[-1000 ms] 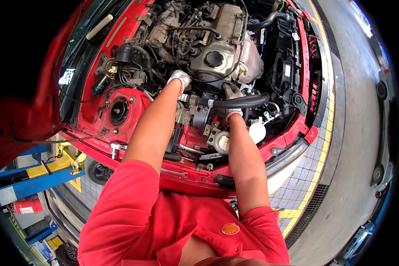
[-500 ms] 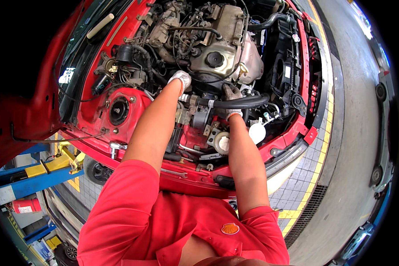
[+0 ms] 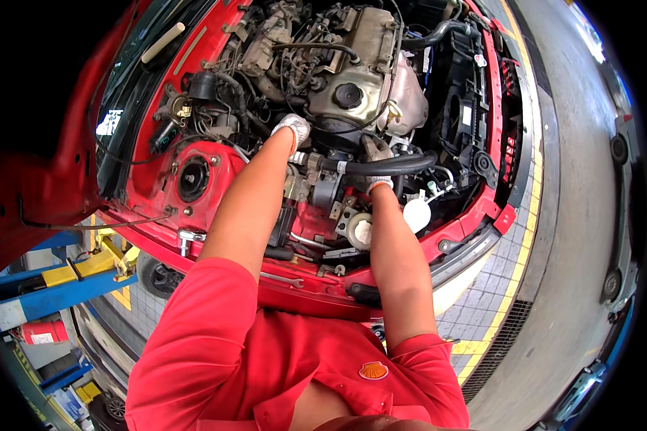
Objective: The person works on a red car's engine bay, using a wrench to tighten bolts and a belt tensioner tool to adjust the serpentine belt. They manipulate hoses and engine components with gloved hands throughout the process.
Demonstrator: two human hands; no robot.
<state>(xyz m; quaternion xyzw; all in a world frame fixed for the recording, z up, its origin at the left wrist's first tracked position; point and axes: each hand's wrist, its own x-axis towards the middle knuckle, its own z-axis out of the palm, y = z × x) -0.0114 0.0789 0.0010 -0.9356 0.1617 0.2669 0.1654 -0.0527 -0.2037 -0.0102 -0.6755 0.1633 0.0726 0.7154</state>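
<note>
Both my hands wear white work gloves and reach into a car's engine bay. My left hand (image 3: 295, 130) is curled at the left side of a dark round-edged cover (image 3: 336, 136), below the metal valve cover (image 3: 366, 79) with its black oil cap (image 3: 348, 95). Its fingertips are hidden. My right hand (image 3: 376, 152), its glove stained grey, is bent at the right side of the dark cover. A thick black hose (image 3: 388, 167) crosses over that hand. What either hand grips, if anything, does not show clearly.
A ratchet with a socket (image 3: 188, 240) and a wrench (image 3: 283, 279) lie along the near red body edge. A white-capped reservoir (image 3: 417, 215) sits right of my right forearm. The raised red hood (image 3: 43, 172) stands at left, near a blue and yellow lift arm (image 3: 72, 280).
</note>
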